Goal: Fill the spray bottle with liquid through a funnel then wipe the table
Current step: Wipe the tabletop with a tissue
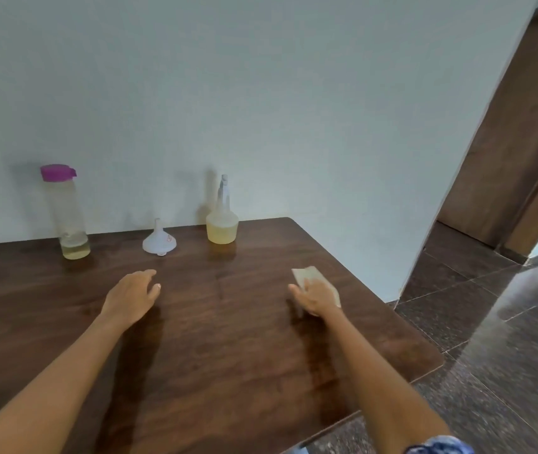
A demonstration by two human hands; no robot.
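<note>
A: Cloth (310,275) is under the right hand (318,298) near the table's (261,371) right edge, fingers flat on it. Looks thin and floppy, so press, don't pinch.

B: Left hand (133,298) is empty, fingers loosely spread. Sprayer (222,221) at the back holds yellowish liquid.

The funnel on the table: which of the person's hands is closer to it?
Left. The left hand hovers just in front of the funnel, slightly to its left. The right hand is far off to the funnel's right, pressing on a cloth.
</note>
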